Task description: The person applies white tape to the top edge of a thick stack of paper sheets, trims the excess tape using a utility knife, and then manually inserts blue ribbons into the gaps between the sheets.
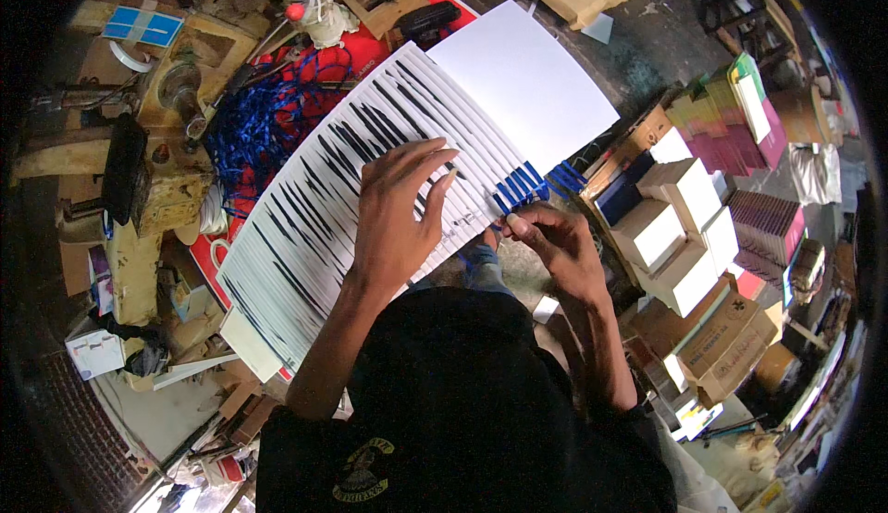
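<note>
A long row of white book blocks (305,194) runs slantwise before me, packed side by side with their edges upward and streaked with black marks. My left hand (393,212) rests over the middle of the row, thumb and fingers apart, holding nothing. Short blue ribbon strips (518,186) lie across the blocks at the right end. Beside them my right hand (564,252) is closed in a pinch at a blue ribbon; the fingertips partly hide it. A broad blank white sheet (523,78) lies against the far right end of the row.
A tangled heap of blue ribbon (264,120) lies on a red surface (365,55) at the far left, near a worn machine (176,143). To the right stand white paper stacks (680,235), a cardboard box (731,346) and a pile of coloured booklets (731,111).
</note>
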Tool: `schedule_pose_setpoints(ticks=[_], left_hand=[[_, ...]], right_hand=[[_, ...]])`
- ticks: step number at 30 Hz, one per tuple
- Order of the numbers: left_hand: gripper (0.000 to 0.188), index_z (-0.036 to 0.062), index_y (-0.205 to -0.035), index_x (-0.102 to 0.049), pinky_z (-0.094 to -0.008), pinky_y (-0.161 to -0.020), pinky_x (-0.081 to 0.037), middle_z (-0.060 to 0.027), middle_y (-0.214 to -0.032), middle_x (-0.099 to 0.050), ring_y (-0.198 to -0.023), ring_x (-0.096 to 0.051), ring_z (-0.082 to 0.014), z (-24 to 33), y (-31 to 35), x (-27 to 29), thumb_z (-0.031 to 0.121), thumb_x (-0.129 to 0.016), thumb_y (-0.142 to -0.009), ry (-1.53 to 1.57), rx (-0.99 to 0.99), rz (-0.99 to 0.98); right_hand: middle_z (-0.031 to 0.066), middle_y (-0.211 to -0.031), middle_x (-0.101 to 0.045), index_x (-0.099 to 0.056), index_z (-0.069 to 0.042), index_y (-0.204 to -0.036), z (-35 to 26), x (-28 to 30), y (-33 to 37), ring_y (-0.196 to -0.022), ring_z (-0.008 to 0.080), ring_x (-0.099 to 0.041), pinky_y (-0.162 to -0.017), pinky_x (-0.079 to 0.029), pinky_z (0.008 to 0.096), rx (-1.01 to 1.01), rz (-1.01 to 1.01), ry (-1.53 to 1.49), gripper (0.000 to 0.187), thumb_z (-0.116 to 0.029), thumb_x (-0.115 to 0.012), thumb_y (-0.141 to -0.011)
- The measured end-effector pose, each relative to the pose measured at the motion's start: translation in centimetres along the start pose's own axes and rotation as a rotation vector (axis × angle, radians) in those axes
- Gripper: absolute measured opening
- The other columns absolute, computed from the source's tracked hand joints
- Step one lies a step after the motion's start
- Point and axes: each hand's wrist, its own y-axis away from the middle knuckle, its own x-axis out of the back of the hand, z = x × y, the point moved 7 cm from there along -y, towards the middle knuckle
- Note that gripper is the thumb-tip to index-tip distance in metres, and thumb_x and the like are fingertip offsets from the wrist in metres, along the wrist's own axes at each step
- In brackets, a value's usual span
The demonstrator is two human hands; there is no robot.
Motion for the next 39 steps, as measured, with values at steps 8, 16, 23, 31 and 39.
schedule_pose_setpoints(ticks=[8, 16, 23, 31, 39], left_hand=[[0.020, 0.0038, -0.109, -0.068, -0.0418, -0.097, -0.047, -0.0142, -0.117, -0.067, -0.111, -0.063, -0.0327, -0.4, 0.1, -1.4, 0.009, -0.069, -0.089, 0.079, 0.038, 0.051], [0.026, 0.0043, -0.105, -0.065, -0.0439, -0.095, -0.047, -0.0156, -0.114, -0.062, -0.109, -0.061, -0.0345, 0.2, 0.0, -1.9, 0.014, -0.076, -0.084, 0.058, 0.031, 0.099], [0.045, 0.0059, -0.106, -0.061, -0.0451, -0.094, -0.047, -0.0139, -0.111, -0.058, -0.108, -0.059, -0.0336, 0.5, -0.1, -2.4, 0.022, -0.087, -0.072, 0.027, 0.030, 0.113], [0.054, 0.0081, -0.110, -0.055, -0.0517, -0.100, -0.035, -0.0120, -0.119, -0.050, -0.118, -0.048, -0.0339, -0.4, 0.2, -2.8, 0.014, -0.087, -0.066, 0.107, 0.141, 0.057], [0.033, 0.0063, -0.101, -0.065, -0.0414, -0.084, -0.052, -0.0128, -0.098, -0.069, -0.092, -0.067, -0.0305, -9.0, -3.3, 1.7, 0.016, -0.083, -0.076, 0.162, 0.146, 0.310]], right_hand=[[0.0090, -0.093, -0.073, -0.074, 0.003, -0.099, 0.3, -0.2, -0.7, -0.090, 0.0170, -0.068, -0.086, -0.052, 0.0314, -0.066, 0.007, -0.036, 0.021, -0.017, -0.068, -0.097], [0.0070, -0.090, -0.074, -0.075, 0.002, -0.101, 0.7, 0.2, -1.3, -0.084, 0.0122, -0.065, -0.079, -0.051, 0.0268, -0.098, 0.004, 0.025, 0.020, -0.017, -0.070, -0.096], [0.0073, -0.090, -0.075, -0.076, 0.002, -0.102, 1.5, 0.9, -1.4, -0.085, 0.0125, -0.066, -0.079, -0.051, 0.0267, -0.103, 0.003, 0.015, 0.019, -0.014, -0.069, -0.095], [0.0113, -0.088, -0.075, -0.076, 0.003, -0.098, -1.1, 0.4, -1.2, -0.080, 0.0163, -0.070, -0.075, -0.054, 0.0292, -0.163, 0.188, 0.169, 0.023, -0.019, -0.074, -0.091], [0.0100, -0.099, -0.075, -0.076, 0.000, -0.103, -0.3, 2.1, 1.7, -0.082, 0.0148, -0.069, -0.069, -0.056, 0.0310, -0.214, 0.322, 0.255, 0.025, -0.019, -0.079, -0.087]])
